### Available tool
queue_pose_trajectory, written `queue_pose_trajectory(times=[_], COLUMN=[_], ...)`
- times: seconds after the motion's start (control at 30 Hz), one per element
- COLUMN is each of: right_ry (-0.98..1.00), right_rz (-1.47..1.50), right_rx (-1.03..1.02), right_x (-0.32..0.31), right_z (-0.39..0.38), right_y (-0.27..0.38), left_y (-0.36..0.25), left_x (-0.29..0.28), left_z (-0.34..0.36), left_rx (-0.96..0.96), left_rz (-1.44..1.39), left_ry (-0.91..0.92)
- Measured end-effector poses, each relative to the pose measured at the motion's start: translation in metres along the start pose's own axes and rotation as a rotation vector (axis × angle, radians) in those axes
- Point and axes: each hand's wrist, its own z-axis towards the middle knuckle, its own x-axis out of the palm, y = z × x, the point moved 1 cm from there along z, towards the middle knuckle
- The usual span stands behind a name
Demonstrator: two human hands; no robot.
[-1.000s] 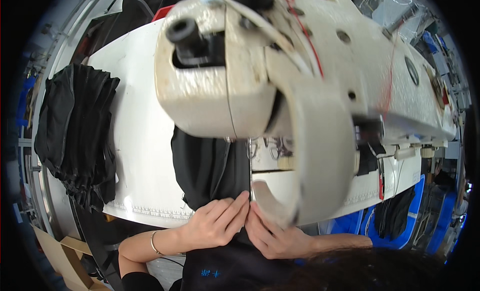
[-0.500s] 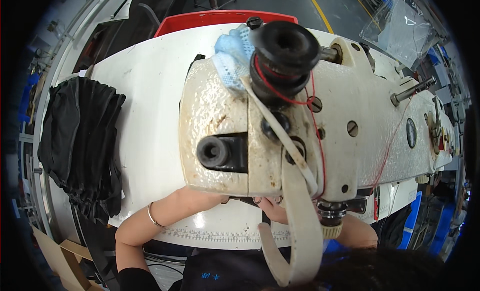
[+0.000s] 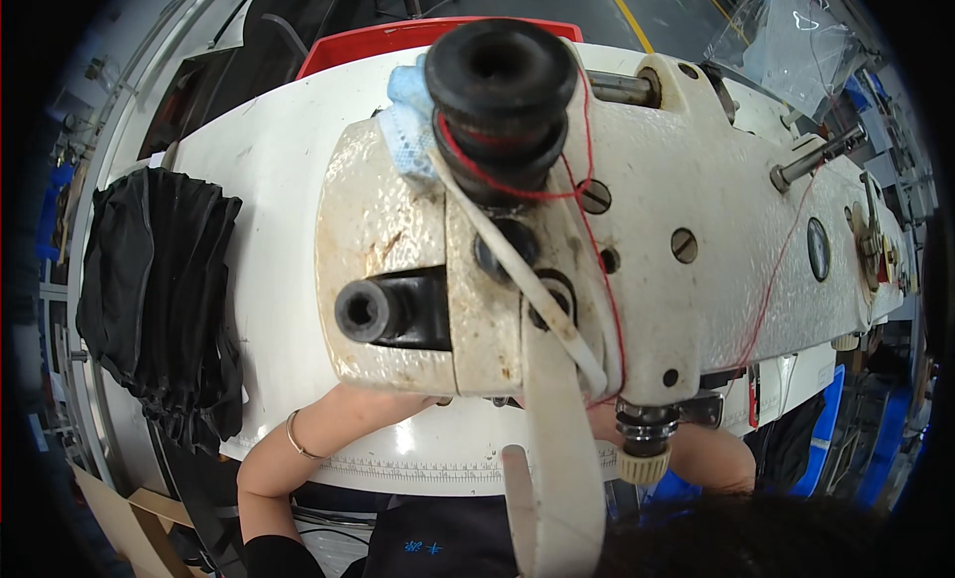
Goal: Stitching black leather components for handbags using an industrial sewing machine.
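Note:
A cream sewing machine fills the middle of the view, and its head hides most of both hands. My left hand reaches under the left end of the head; a bracelet circles that wrist. Beyond the pale curved strap, my right hand shows only in part, close to the knurled knob. Fingers of both hands are almost wholly covered, and whatever they touch is hidden. Red thread runs down from the black round knob on top. A light blue cloth is tucked beside that knob.
A stack of black fabric pieces lies on the left of the white table. A measuring scale runs along the near edge. Behind the table sits a red bin; a cardboard box stands low at the left.
The machine head appears farther left and larger as the view shifts. My right hand has moved rightward; its fingers, seen left of the strap before, are now hidden.

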Motion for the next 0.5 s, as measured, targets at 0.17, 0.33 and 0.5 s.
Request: queue_pose_trajectory(times=[0.17, 0.33, 0.5], right_ry=[-0.001, 0.124, 0.149], right_rz=[0.005, 0.035, 0.002], right_rx=[-0.001, 0.077, 0.164], right_x=[-0.002, -0.016, -0.02], right_z=[0.0, -0.003, -0.004], right_y=[0.003, 0.007, -0.001], left_y=[-0.002, -0.013, -0.017], left_x=[-0.002, -0.007, -0.013], left_z=[0.002, 0.008, 0.009], left_rx=[-0.085, 0.205, 0.159], left_rz=[0.022, 0.305, 0.254], left_ry=[0.145, -0.029, -0.016])
